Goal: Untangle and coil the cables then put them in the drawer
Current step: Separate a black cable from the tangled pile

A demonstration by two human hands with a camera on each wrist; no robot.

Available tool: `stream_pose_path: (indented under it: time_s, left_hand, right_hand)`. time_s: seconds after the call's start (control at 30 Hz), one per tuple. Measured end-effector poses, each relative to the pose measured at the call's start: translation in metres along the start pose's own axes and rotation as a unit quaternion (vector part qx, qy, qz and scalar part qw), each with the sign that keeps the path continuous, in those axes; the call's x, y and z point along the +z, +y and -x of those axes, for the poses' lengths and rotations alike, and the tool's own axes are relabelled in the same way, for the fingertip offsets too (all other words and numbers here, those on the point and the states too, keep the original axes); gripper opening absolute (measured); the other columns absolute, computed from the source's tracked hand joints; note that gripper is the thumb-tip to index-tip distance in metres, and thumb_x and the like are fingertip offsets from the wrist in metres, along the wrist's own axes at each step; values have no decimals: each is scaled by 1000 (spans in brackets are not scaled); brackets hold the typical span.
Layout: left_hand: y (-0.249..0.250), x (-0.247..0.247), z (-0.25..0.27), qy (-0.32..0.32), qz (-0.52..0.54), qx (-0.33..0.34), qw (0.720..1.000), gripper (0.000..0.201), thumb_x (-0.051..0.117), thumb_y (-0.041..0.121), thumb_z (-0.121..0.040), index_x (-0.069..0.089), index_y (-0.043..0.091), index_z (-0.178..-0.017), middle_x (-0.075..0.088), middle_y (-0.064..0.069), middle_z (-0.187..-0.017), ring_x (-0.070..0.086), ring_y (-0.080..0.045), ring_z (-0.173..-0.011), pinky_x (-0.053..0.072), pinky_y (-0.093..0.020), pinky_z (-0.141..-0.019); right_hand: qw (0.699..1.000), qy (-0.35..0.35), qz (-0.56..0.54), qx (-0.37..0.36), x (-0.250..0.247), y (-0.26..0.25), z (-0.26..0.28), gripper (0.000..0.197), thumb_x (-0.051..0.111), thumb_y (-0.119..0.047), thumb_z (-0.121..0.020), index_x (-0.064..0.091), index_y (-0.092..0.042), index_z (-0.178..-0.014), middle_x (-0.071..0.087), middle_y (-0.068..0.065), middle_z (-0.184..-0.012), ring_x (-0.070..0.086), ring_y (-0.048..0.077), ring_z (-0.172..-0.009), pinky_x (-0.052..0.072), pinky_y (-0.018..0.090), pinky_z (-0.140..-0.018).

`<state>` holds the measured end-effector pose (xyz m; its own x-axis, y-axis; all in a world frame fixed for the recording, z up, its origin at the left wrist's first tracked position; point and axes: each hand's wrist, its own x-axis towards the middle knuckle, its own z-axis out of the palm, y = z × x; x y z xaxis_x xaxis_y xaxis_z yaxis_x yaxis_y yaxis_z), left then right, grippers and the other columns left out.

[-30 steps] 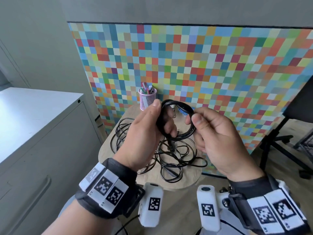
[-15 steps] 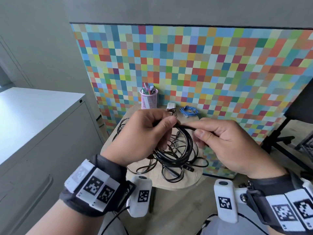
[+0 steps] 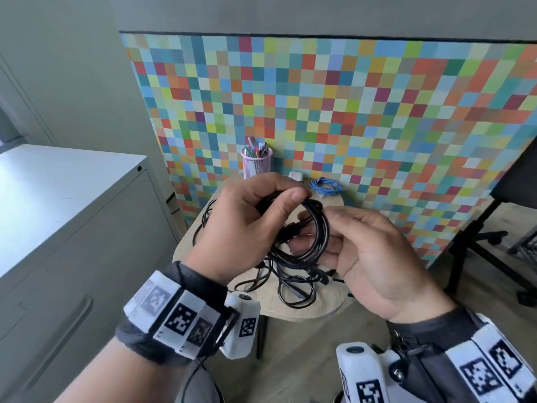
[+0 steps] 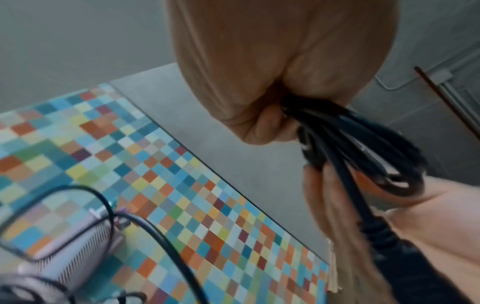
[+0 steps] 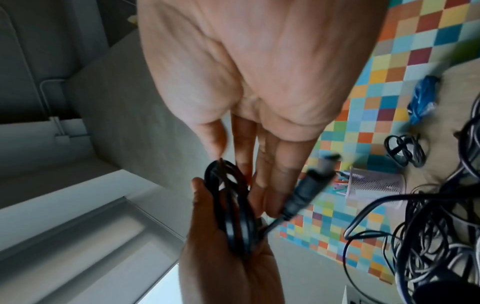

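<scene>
Left grip (image 3: 244,228) clenching black coil (image 3: 323,237), right grip (image 3: 377,257) pinching it, plug (image 5: 307,186) blurred

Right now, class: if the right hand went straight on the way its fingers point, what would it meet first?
Probably the black cable coil, which the right hand touches; just beyond it lie the fingers of the left hand gripping that coil, though depth between them is unclear.
</scene>
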<state>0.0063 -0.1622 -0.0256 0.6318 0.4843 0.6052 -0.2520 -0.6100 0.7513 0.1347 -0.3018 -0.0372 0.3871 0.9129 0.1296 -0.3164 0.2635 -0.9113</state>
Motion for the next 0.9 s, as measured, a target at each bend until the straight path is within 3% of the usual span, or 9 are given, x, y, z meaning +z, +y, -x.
stream_pose_path:
  time_s: [0.13,0.27,0.37,0.5,0.57,0.63,0.73,0.8,0.9]
  left_hand:
    - [-6,-7,-1,-7,-65,41,997,24,63,31,-101,77,11,-99,77,3,-90,72,-18,-81,58,-42,-71]
    - [-11,-6,-2,-18,-81,49,995,24,61,29,-101,76,10,-101,77,2,-93,72,-18,-85,58,-43,-74]
    - [-14,-8,-2,-18,-74,36,996,26,61,32,-102,76,11,-100,76,-3,-89,71,-28,-81,56,-48,-70]
    - [-9,-6,-2,-36,-66,24,997,20,62,26,-102,76,12,-98,76,5,-90,72,-17,-84,58,-34,-75]
    - [-7,-4,-2,-43,-60,23,997,21,61,26,-100,76,11,-96,76,8,-89,72,-12,-84,55,-23,-76]
    - [-6,-2,-1,-39,-44,20,998,25,61,27,-100,76,8,-93,75,7,-85,70,-8,-78,55,-22,-71]
    - [-6,-1,2,-30,-28,-2,999,27,60,28,-100,74,6,-91,73,4,-78,63,-9,-60,54,-25,-57]
    - [-7,0,3,-21,-31,-11,999,22,61,24,-101,73,8,-91,72,5,-74,62,-14,-55,52,-24,-54]
    - [-10,0,1,16,-37,-11,999,20,60,30,-100,73,17,-92,68,14,-68,59,-6,-55,49,-25,-53]
  right_hand:
    - [1000,-3,4,-7,5,6,2,21,74,-17,-78,80,-7,-96,76,19,-95,74,30,-85,62,38,-77]
    - [1000,15,4,-9,9,15,0,10,77,-4,-82,77,-14,-84,74,15,-86,73,30,-79,62,41,-74]
    - [1000,-12,-10,4,12,14,0,7,69,-10,-86,75,-14,-86,73,15,-84,72,30,-82,61,41,-77]
    - [998,-21,50,-5,14,12,-3,3,66,-8,-84,63,-9,-84,63,16,-79,65,29,-75,55,32,-66]
    - [994,-26,108,-13,12,15,-6,17,69,-8,-83,53,-11,-81,48,14,-78,53,30,-75,49,38,-68]
    - [988,-26,153,-14,12,18,-9,26,70,-6,-84,46,-16,-79,42,13,-79,47,29,-76,47,49,-70]
    - [967,-17,253,-25,9,20,-11,23,64,-3,-87,47,-18,-83,55,6,-82,61,39,-80,56,66,-74]
    - [938,-4,342,-51,8,19,-10,26,59,0,-91,55,-25,-98,63,-8,-85,72,30,-82,60,59,-74]
    - [919,-7,387,-72,13,14,-12,45,57,-2,-96,52,-45,-108,68,-15,-98,75,20,-82,63,42,-74]
